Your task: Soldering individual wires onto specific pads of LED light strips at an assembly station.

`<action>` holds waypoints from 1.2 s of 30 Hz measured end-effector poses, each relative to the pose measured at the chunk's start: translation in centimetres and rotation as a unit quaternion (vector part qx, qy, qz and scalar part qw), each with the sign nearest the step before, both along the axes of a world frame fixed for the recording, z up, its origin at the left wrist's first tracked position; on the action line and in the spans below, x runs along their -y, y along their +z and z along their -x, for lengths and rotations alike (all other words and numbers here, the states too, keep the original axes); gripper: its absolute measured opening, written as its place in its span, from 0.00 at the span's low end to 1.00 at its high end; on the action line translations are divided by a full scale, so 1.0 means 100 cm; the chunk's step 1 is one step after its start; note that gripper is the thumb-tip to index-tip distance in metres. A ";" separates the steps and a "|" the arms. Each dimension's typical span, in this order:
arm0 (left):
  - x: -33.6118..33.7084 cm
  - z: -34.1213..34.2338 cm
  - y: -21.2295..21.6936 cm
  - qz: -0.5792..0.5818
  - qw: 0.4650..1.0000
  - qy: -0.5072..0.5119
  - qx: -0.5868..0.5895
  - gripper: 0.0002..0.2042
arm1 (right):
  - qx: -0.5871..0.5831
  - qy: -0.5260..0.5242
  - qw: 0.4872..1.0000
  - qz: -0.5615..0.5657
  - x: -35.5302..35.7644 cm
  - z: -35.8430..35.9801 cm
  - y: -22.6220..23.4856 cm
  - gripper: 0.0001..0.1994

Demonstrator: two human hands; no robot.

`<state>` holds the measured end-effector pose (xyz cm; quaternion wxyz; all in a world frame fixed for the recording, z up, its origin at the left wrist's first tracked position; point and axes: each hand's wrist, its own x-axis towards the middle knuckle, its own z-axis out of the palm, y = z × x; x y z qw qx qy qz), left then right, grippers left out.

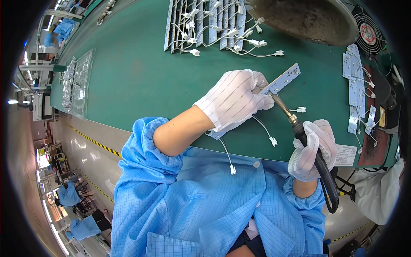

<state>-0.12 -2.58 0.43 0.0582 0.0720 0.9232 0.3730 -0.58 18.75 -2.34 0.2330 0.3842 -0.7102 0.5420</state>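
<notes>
My left hand, in a white striped glove, pinches an LED circuit board strip by its lower end. The strip tilts up to the right above the green table. My right hand, gloved too, grips a soldering iron by its black handle. The iron's metal tip reaches the strip's lower end, close to my left fingertips; whether it touches is too small to tell. Below my left hand lies another board, mostly hidden by the glove. White wires with connectors, such as this connector, lie near both hands.
Several wired LED strips lie in rows at the far side. A large round metal lamp shade hangs over the back right, beside a fan. More boards lie at right. A clear tray sits at the table's left.
</notes>
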 end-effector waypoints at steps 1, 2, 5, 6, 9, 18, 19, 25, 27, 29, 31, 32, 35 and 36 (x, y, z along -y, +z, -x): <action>0.001 -0.001 -0.004 0.000 1.000 0.000 0.001 0.15 | -0.008 0.017 0.999 -0.026 -0.001 0.000 0.002 0.11; 0.004 -0.001 -0.012 0.003 1.000 -0.012 -0.028 0.15 | -0.016 0.033 0.998 -0.052 -0.002 0.000 0.003 0.11; 0.001 0.000 -0.004 0.010 1.000 -0.013 -0.025 0.15 | -0.027 0.027 0.997 -0.062 -0.002 0.001 0.003 0.11; 0.000 0.000 0.001 0.014 1.000 0.002 0.007 0.15 | -0.027 0.026 0.997 -0.061 -0.001 0.000 0.002 0.11; 0.003 0.000 -0.012 0.054 0.994 -0.048 -0.081 0.16 | -0.044 0.005 0.997 -0.065 0.001 0.000 0.001 0.10; 0.002 0.003 0.001 -0.025 0.997 0.039 0.068 0.19 | -0.073 -0.011 0.991 -0.108 -0.012 0.000 0.001 0.13; 0.002 0.003 0.001 -0.025 0.997 0.039 0.068 0.19 | -0.074 -0.011 0.991 -0.107 -0.012 0.000 0.000 0.13; 0.003 0.003 0.004 -0.029 0.994 0.035 0.096 0.20 | -0.090 -0.009 0.991 -0.101 -0.010 -0.001 -0.001 0.18; 0.001 0.002 0.004 -0.040 0.992 0.055 0.107 0.20 | -0.075 0.004 0.992 -0.098 -0.010 0.000 0.000 0.16; 0.003 0.003 0.006 -0.032 0.993 0.046 0.108 0.20 | -0.035 0.016 0.997 -0.073 -0.009 0.000 0.002 0.16; 0.003 0.004 0.007 -0.025 0.993 0.038 0.108 0.20 | 0.005 0.028 0.998 -0.049 -0.008 0.000 0.003 0.15; 0.002 0.003 0.007 -0.034 0.992 0.047 0.113 0.20 | 0.004 0.026 0.998 -0.051 -0.008 -0.001 0.003 0.15; 0.003 0.004 0.006 -0.035 0.993 0.048 0.106 0.20 | -0.002 0.020 0.999 -0.046 -0.005 -0.001 0.002 0.14; 0.004 0.004 0.006 -0.029 0.994 0.036 0.094 0.20 | -0.009 0.015 0.999 -0.042 -0.005 -0.001 0.001 0.14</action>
